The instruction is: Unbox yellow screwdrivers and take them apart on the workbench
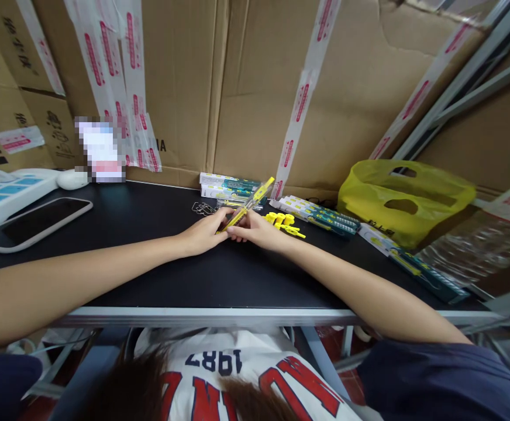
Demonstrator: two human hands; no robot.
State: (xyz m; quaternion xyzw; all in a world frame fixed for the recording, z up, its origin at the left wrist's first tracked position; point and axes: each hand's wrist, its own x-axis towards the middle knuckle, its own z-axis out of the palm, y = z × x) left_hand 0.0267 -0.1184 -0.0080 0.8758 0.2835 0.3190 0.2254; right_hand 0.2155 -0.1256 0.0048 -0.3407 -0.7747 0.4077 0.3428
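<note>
Over the middle of the black table, my left hand [204, 235] and my right hand [259, 231] meet with fingers closed around a slim yellow-and-clear stick-like piece [257, 196]. It tilts up to the right, and its lower end lies between my fingers; its exact kind is unclear. Just beyond my right hand lie several small yellow ring-ended parts [283, 220]. Thin bent metal wires [204, 209] rest past my left hand. Behind the held piece are some clear slender pieces [233, 203], partly hidden.
Slim white-and-teal boxes [228, 186] are stacked at the back, with more boxes [320, 213] to the right. Farther right sit a yellow plastic bag [382, 199] and a clear plastic-wrapped pack [478, 245]. A phone [35, 222] and a white power strip [13, 190] lie left.
</note>
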